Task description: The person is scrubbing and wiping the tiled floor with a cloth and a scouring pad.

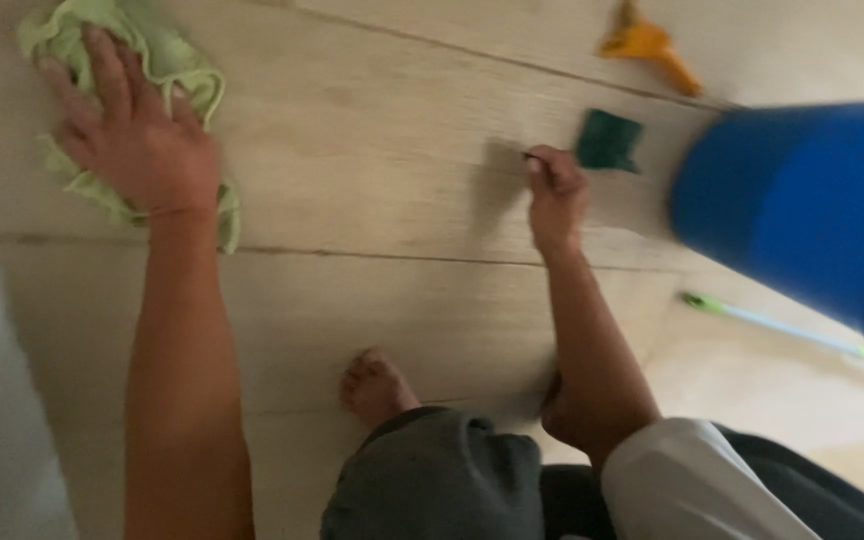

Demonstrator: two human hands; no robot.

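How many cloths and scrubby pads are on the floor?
2. A light green cloth lies under the left hand at top left. A dark green scouring pad lies beside the right hand. The blue bucket may hide more.

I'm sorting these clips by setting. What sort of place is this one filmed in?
Probably a room in a home, seen at floor level during cleaning. The left hand presses a green cloth onto pale wood-look flooring, a blue bucket stands close by, and the person's bare foot shows.

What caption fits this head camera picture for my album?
Left hand presses a green cloth on the pale floor; right hand near a blue bucket.
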